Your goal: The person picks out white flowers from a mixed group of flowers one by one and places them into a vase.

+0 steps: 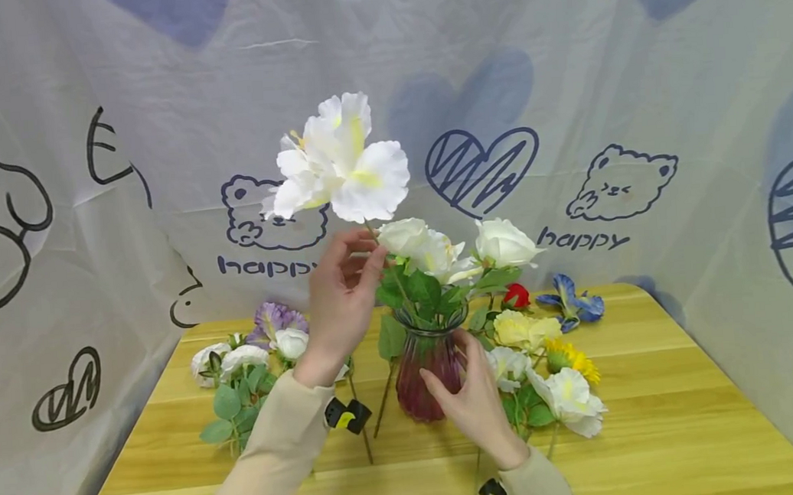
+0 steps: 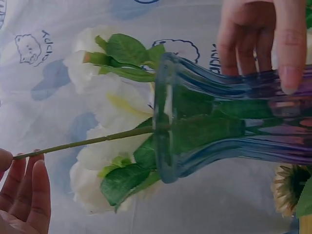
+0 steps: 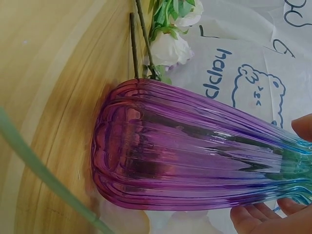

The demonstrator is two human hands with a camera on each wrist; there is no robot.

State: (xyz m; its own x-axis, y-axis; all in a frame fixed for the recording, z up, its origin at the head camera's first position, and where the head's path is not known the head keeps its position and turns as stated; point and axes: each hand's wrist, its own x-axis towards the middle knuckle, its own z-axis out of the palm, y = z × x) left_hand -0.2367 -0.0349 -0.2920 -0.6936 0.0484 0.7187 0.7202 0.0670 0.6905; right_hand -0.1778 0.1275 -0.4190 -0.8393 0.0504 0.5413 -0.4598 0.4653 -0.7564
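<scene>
My left hand (image 1: 345,301) pinches the thin stem (image 2: 92,141) of a large white flower (image 1: 352,162), below its bloom. In the left wrist view that stem runs through the mouth of a ribbed glass vase (image 1: 421,376), blue at the neck and purple-pink lower down. Around the vase's right side, my right hand (image 1: 476,399) holds it with thumb and fingers. The vase stands upright on the table; white roses (image 1: 504,244) and green leaves (image 1: 423,291) rise from it. Its base shows in the right wrist view, on the wood.
On the wooden table (image 1: 657,413), white flowers (image 1: 244,358) and a purple flower (image 1: 275,321) lie to the left. Right of the vase are yellow (image 1: 523,331), white (image 1: 573,400), red (image 1: 516,295) and blue flowers (image 1: 571,302). A printed cloth (image 1: 368,42) hangs behind.
</scene>
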